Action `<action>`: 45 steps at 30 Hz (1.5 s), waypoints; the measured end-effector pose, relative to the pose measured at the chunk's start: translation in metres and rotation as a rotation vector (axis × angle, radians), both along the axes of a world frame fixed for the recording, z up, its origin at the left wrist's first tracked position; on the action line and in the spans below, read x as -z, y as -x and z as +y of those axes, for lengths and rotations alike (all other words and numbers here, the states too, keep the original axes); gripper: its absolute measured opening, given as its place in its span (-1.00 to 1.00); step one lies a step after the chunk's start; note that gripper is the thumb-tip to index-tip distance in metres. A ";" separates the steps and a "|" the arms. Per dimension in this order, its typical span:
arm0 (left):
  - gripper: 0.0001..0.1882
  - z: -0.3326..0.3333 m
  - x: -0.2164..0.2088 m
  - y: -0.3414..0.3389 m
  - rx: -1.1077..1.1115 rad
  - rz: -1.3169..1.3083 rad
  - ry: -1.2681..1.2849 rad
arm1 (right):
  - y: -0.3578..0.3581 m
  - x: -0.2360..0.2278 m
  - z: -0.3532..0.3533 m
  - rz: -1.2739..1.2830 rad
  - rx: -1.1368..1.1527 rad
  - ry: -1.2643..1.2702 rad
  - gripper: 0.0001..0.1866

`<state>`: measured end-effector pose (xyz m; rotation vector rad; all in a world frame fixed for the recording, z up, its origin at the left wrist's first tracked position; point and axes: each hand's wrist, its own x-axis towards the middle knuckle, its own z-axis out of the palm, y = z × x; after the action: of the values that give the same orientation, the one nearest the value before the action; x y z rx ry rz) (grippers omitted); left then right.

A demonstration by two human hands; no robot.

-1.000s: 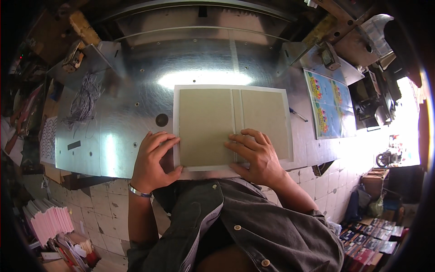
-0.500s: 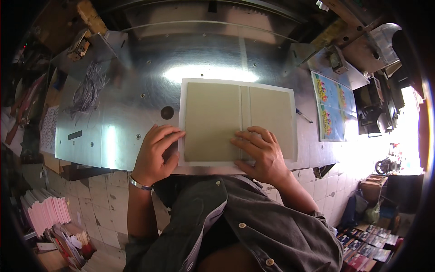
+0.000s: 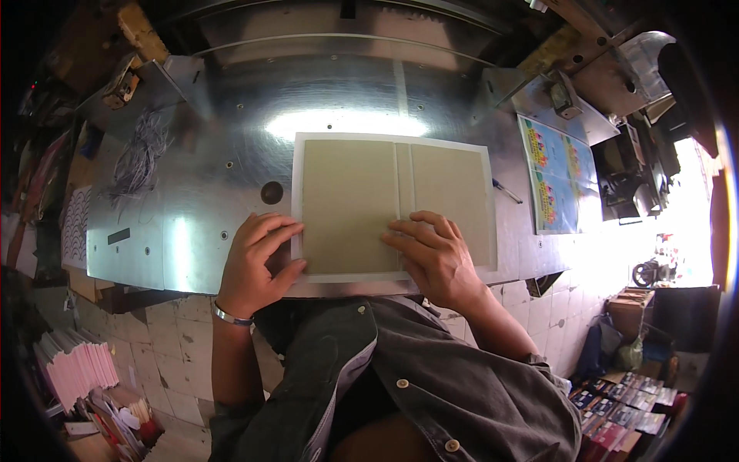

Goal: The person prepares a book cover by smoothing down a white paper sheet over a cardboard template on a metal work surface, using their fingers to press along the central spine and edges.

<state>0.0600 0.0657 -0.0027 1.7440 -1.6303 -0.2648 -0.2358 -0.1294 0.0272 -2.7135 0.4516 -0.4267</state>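
In front of me on the metal table lies a white sheet with two grey-brown boards, the larger-looking left board (image 3: 350,200) and the right board (image 3: 454,185). A narrow spine strip (image 3: 405,177) runs between them, and a white margin (image 3: 298,177) shows around the outside. My left hand (image 3: 258,258) rests at the sheet's left edge, fingertips on the margin and thumb apart near the lower left corner. My right hand (image 3: 439,258) lies over the lower part of the strip and boards, fingers outstretched, hiding what is under it. Neither hand grips anything.
A pen (image 3: 506,192) lies right of the sheet, near colourful printed sheets (image 3: 558,181). Tangled cords (image 3: 141,158) lie on the table's left side. A dark round hole or disc (image 3: 271,192) is beside the sheet. Stacked pink papers (image 3: 81,377) stand low on the left.
The whole view has shifted slightly, so the table appears farther left. My right thumb has drawn in toward the fingers. My left hand keeps its place at the sheet's edge.
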 end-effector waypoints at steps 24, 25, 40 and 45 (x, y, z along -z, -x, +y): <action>-0.47 0.000 0.002 0.001 -0.004 0.008 0.043 | -0.001 0.001 0.003 -0.013 0.018 -0.011 -0.48; -0.47 0.000 0.002 0.001 -0.005 0.010 0.039 | -0.001 0.000 0.003 -0.011 0.017 -0.012 -0.48; -0.49 0.000 0.003 -0.002 0.011 0.055 0.020 | 0.000 0.004 0.002 -0.030 0.018 0.007 -0.47; -0.49 0.000 0.005 -0.003 0.009 0.070 0.012 | 0.000 0.004 0.001 -0.018 0.011 0.005 -0.47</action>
<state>0.0630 0.0657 -0.0082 1.6998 -1.5866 -0.3167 -0.2358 -0.1281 0.0235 -2.7106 0.4614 -0.4559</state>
